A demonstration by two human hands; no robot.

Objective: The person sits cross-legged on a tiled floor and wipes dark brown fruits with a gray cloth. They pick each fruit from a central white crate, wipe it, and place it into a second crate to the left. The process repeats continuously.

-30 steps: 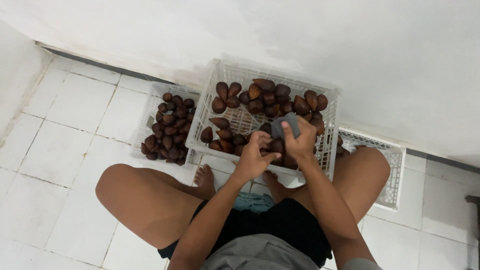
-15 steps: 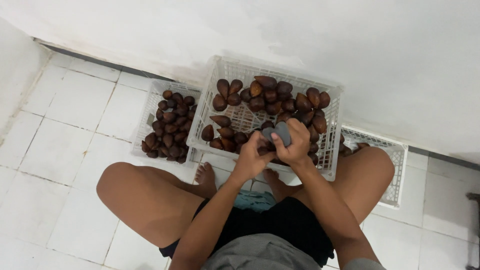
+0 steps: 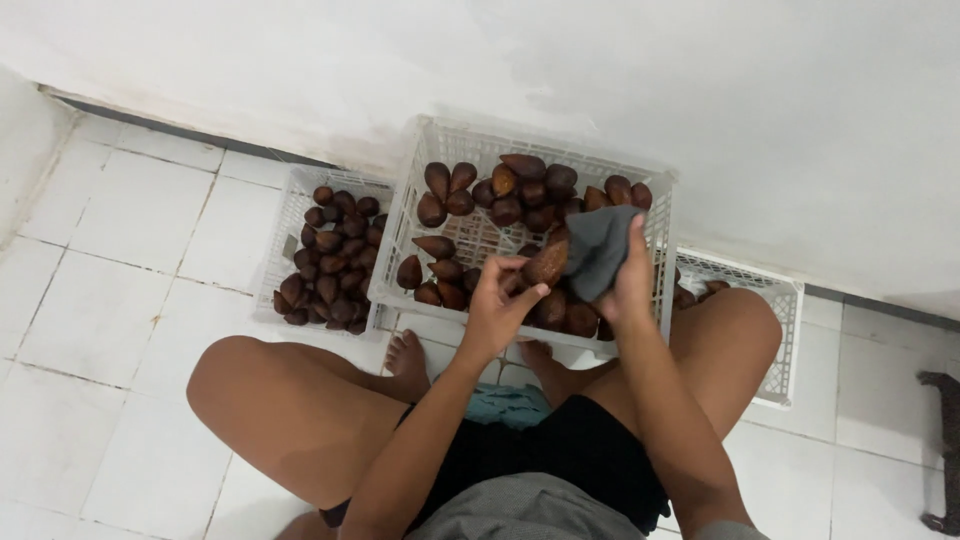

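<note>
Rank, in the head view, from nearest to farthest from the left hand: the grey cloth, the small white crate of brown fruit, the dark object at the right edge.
1. Grey cloth: just right of the left hand.
2. Small white crate: to the left.
3. Dark object: far right, on the floor.

The white tiled floor [image 3: 110, 260] is carrying my three white plastic lattice crates [image 3: 655, 195], and I am sitting there cross-legged.

Shorts [image 3: 560, 450]: black, worn short on the thighs
Top [image 3: 520, 512]: grey fabric
Arms, legs, feet: left bare
</note>
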